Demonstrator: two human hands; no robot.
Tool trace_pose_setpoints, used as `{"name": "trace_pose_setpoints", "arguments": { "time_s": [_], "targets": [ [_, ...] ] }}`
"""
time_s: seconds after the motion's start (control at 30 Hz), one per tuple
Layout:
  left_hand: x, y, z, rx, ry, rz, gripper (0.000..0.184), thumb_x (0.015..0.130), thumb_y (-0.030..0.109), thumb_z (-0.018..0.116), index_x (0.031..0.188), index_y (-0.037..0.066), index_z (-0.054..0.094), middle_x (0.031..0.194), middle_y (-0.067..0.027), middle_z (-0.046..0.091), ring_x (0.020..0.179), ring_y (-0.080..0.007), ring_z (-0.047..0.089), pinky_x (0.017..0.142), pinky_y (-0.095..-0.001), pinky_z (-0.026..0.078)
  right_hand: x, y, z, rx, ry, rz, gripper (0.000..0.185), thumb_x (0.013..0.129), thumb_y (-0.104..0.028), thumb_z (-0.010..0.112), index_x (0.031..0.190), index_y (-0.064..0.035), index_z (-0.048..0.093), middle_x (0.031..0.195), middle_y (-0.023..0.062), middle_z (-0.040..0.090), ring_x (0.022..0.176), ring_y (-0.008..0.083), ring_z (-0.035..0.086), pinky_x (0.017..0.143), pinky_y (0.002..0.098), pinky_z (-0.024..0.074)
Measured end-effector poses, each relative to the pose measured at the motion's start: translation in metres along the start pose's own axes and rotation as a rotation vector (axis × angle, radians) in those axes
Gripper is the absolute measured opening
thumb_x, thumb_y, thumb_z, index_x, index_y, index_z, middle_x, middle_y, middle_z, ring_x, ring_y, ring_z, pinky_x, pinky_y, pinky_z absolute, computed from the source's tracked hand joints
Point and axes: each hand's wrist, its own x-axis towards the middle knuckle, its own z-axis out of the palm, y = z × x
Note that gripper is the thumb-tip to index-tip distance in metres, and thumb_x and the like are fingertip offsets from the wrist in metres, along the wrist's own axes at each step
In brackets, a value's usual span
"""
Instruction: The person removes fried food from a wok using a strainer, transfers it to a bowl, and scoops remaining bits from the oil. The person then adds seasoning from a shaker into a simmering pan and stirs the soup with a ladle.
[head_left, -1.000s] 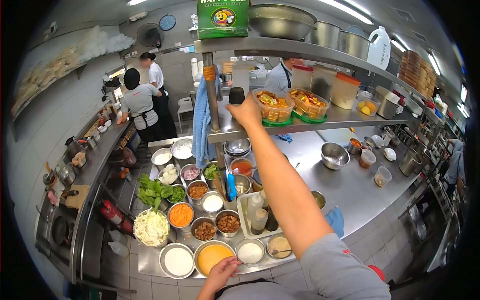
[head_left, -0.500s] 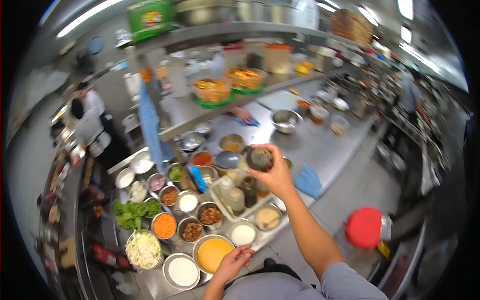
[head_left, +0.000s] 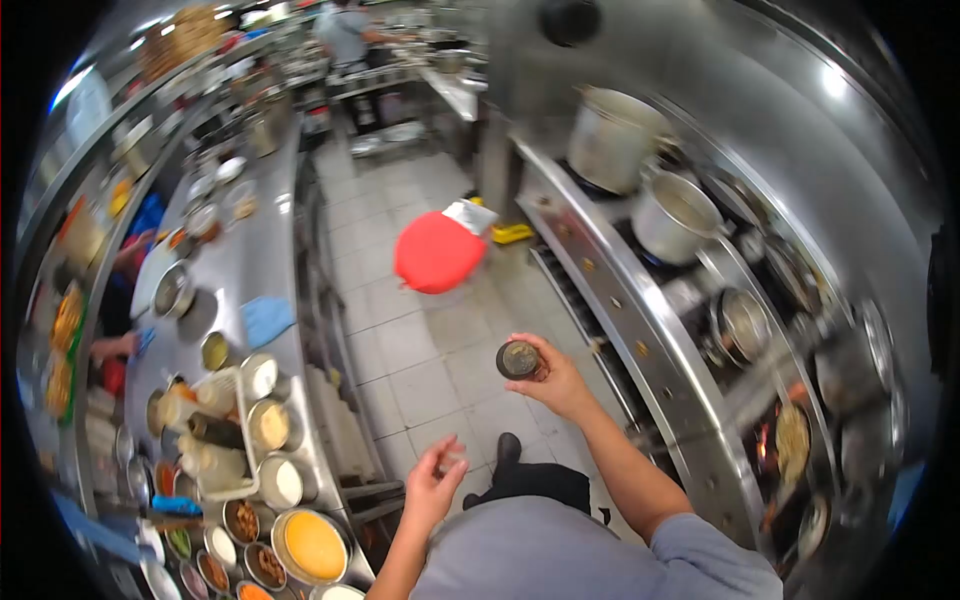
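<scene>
My right hand (head_left: 552,378) is wrapped around a small round shaker (head_left: 518,360) with a dark rim and a speckled grey-brown top, held out above the floor aisle. The rest of its body is hidden by my fingers. My left hand (head_left: 436,480) hovers in front of my waist with fingers loosely bent and apart, holding nothing. To its left is the steel counter, where a metal bowl of orange-yellow liquid (head_left: 312,546) is the nearest of the containers. Beyond that bowl, a white plastic bin (head_left: 240,430) holds several bottles.
On the right, a stove (head_left: 640,290) carries tall pots (head_left: 676,215) and a pan with food (head_left: 792,442) near a flame. A red round-topped object (head_left: 438,252) stands on the tiled aisle floor. At the far end is another person (head_left: 342,40); someone's hand (head_left: 122,345) reaches over the counter with a blue cloth.
My view has swung right, from the counter to the aisle and stove. The shaker, still in my right hand, has moved away from the bottle bin; my left hand has left the bowls.
</scene>
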Motion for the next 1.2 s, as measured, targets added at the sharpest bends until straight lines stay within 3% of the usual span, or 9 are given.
{"name": "trace_pose_setpoints", "arguments": {
  "time_s": [0.03,0.1,0.13,0.33,0.53,0.83,0.97,1.03,1.2],
  "targets": [
    [0.01,0.009,0.022,0.132,0.013,0.157,0.047,0.088,0.008,0.066,0.132,0.002,0.05,0.123,-0.0096,0.058,0.1,-0.018,0.06,0.078,-0.03,0.052,-0.027,0.0,-0.018,-0.048,0.0,0.072,0.071,0.073,0.008,0.076,0.136,-0.0075,0.046,0.127,0.0041,0.055,0.107,0.0106,0.057,0.084,0.025,0.0522],
    [0.029,0.045,0.069,0.323,-0.093,0.444,0.059,0.079,0.005,0.074,0.132,0.004,0.05,0.127,-0.0109,0.056,0.108,-0.0219,0.059,0.084,-0.0327,0.052,-0.076,-0.015,-0.039,-0.1,0.077,0.104,0.069,0.073,0.002,0.078,0.134,-0.0089,0.049,0.119,0.0024,0.057,0.095,0.0085,0.057,0.076,0.0235,0.0512],
    [0.037,0.057,0.093,0.329,-0.134,0.441,0.059,0.079,0.005,0.074,0.132,0.004,0.05,0.127,-0.0109,0.056,0.108,-0.0219,0.059,0.084,-0.0327,0.052,-0.097,-0.025,-0.047,-0.153,0.1,0.121,0.067,0.072,-0.003,0.081,0.132,-0.0102,0.052,0.112,0.0008,0.06,0.083,0.0064,0.057,0.068,0.022,0.0503],
    [0.049,0.06,0.222,0.337,-0.472,0.702,0.056,0.073,0.005,0.079,0.125,0.005,0.057,0.125,-0.0122,0.058,0.114,-0.0247,0.057,0.089,-0.0355,0.052,-0.193,-0.053,-0.103,-0.112,0.38,0.038,0.066,0.072,-0.002,0.078,0.132,-0.0083,0.052,0.114,0.0018,0.062,0.083,0.0065,0.058,0.065,0.0224,0.0497],
    [0.012,0.044,0.333,0.155,-0.49,0.645,0.046,0.073,0.011,0.081,0.113,0.001,0.06,0.119,-0.014,0.061,0.106,-0.0251,0.061,0.088,-0.0336,0.05,-0.278,-0.065,-0.173,-0.291,0.544,0.139,0.065,0.073,-0.004,0.078,0.132,-0.0094,0.052,0.113,0.0036,0.062,0.086,0.0084,0.058,0.07,0.0238,0.0505],
    [-0.032,0.016,0.453,0.086,-0.713,0.618,0.059,0.073,0.006,0.08,0.125,0.004,0.051,0.128,-0.0146,0.056,0.113,-0.0239,0.058,0.091,-0.0362,0.051,-0.386,-0.079,-0.262,-0.253,0.693,0.042,0.069,0.071,-0.012,0.082,0.133,-0.0119,0.051,0.116,0.0048,0.062,0.086,0.0109,0.058,0.068,0.0262,0.0489],
    [-0.032,-0.002,0.463,0.018,-0.699,0.341,0.063,0.075,0.001,0.075,0.131,0.005,0.047,0.129,-0.0124,0.057,0.11,-0.0218,0.059,0.085,-0.0322,0.052,-0.457,-0.121,-0.334,-0.589,1.023,0.143,0.076,0.067,-0.016,0.087,0.129,-0.0069,0.044,0.114,0.0082,0.058,0.098,0.0143,0.055,0.08,0.0265,0.0479],
    [-0.022,-0.021,0.453,0.071,-0.663,0.234,0.057,0.08,0.001,0.071,0.132,0.005,0.047,0.125,-0.0116,0.058,0.103,-0.0188,0.059,0.082,-0.0302,0.052,-0.498,-0.14,-0.387,-0.224,1.131,-0.188,0.07,0.071,-0.014,0.083,0.13,-0.0075,0.045,0.112,0.0055,0.056,0.102,0.0155,0.054,0.085,0.0271,0.0478],
    [0.001,-0.096,0.397,0.224,-0.543,-0.013,0.046,0.088,0.011,0.064,0.13,0.005,0.048,0.119,-0.0098,0.058,0.092,-0.0144,0.059,0.07,-0.028,0.052,-0.556,-0.19,-0.472,-0.118,1.426,-0.312,0.053,0.08,-0.01,0.075,0.127,-0.0068,0.05,0.117,0.0058,0.054,0.1,0.0162,0.055,0.087,0.0282,0.0484]
  ]
}}
